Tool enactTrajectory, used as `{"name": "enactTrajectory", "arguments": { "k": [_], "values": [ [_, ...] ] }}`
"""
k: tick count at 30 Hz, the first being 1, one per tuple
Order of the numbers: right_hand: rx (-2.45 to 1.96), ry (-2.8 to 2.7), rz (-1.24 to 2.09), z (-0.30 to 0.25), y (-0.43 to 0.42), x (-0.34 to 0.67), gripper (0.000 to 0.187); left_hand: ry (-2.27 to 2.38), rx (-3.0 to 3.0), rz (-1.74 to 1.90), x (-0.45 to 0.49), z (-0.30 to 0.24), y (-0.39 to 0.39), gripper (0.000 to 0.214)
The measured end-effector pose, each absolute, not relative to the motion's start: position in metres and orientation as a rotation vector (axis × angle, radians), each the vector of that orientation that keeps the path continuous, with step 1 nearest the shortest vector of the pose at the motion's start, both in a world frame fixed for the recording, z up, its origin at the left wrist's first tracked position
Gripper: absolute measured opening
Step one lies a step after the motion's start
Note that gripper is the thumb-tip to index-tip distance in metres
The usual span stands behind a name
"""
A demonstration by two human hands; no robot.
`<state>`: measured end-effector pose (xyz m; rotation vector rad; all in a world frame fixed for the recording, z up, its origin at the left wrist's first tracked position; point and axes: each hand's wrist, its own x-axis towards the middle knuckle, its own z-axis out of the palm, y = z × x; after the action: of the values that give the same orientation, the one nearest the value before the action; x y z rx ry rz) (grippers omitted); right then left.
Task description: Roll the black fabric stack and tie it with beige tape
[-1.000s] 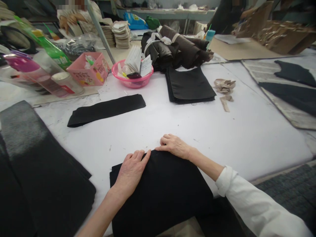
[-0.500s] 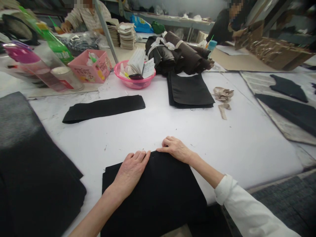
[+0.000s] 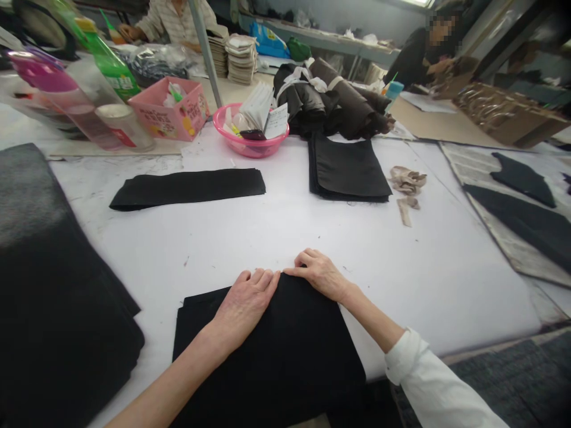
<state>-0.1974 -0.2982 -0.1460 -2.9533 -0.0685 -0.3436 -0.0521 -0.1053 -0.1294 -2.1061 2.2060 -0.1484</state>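
Now, on the white table (image 3: 455,273), a big pile of black cloth (image 3: 57,297) fills the near left; at near centre, black fabric panels (image 3: 289,356) lie under both hands. The left hand (image 3: 247,303) has slid right along their far edge, so its fingertips almost meet those of the right hand (image 3: 321,274); whether either pinches, I can't tell. Farther off, none touching the hands: a square-cut black stack (image 3: 350,169), a folded black strip (image 3: 191,189), a pink basin (image 3: 254,147), crumpled beige ribbon (image 3: 405,180).

Your white worktop (image 3: 383,273) spreads ahead; beyond it you see a slanting metal post (image 3: 206,53), a long back worktop (image 3: 332,40) before the grey wall (image 3: 379,21), and a bright strip (image 3: 417,2) up top.
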Motion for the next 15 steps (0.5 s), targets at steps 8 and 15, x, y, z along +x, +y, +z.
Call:
{"name": "enactTrajectory", "arguments": {
  "k": [8,15],
  "values": [
    [-2.937,0.004,-0.336,-0.146,-0.304,-0.206,0.026,2.240,-2.130,-0.144,-0.053,-0.131,-0.111,0.050],
    [-2.942,0.003,-0.347,-0.144,-0.309,-0.211,0.026,2.229,-2.165,-0.081,-0.055,-0.128,-0.116,0.046]
  ]
}}
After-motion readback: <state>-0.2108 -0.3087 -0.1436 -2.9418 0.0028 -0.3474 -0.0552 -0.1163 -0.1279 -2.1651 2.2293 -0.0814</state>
